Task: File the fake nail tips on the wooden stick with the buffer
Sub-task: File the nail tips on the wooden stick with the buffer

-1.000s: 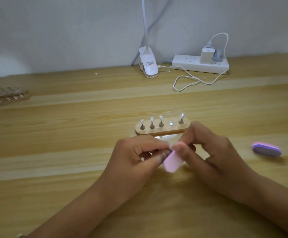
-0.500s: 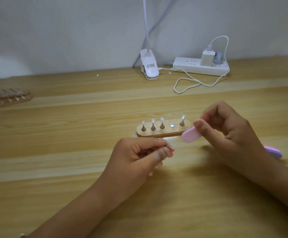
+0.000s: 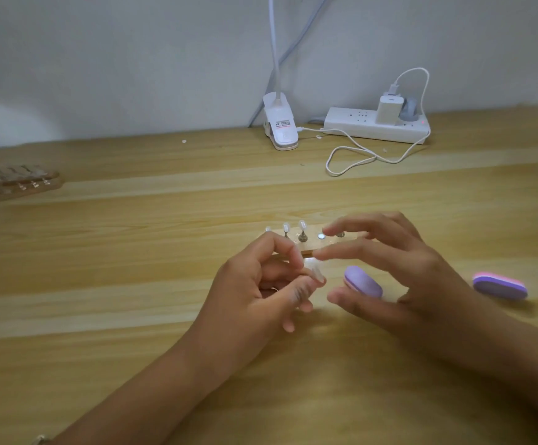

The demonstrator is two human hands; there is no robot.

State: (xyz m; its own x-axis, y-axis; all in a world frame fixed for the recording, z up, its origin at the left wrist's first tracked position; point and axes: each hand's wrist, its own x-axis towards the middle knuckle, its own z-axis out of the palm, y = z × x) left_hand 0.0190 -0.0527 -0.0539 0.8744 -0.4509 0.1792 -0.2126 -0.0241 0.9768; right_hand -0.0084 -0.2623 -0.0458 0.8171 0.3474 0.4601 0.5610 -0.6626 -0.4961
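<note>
A clear nail tip (image 3: 316, 273) is pinched between the thumb and forefinger of the left hand (image 3: 261, 284). The other fingers are curled beneath, and the tip is presented toward the right hand (image 3: 412, 274). The fingers of the right hand are spread and nearly straight, with the forefinger extended above the tip and the thumb lying below.

The buffer (image 3: 363, 281), oval with its lilac face shown, is seen between that thumb and forefinger. It is just beside the pinched tip but apart from it. Whether it is gripped cannot be told.

Both forearms are extended from the near edge over the wooden table (image 3: 132, 316).

Just beyond the hands the wooden stick (image 3: 307, 248) is laid crosswise. Three clear nail tips (image 3: 302, 224) are carried upright on its small metal stands, and a round bright spot (image 3: 320, 236) is seen beside them. Its right end is hidden by the right fingers.

A second buffer (image 3: 500, 285), pink over lilac, is laid well to the right. At the wall a clip lamp (image 3: 280, 130), a power strip (image 3: 357, 125) and a looped white cable (image 3: 354, 157) are found. A blurred second rack (image 3: 20, 184) is seen at far left.
</note>
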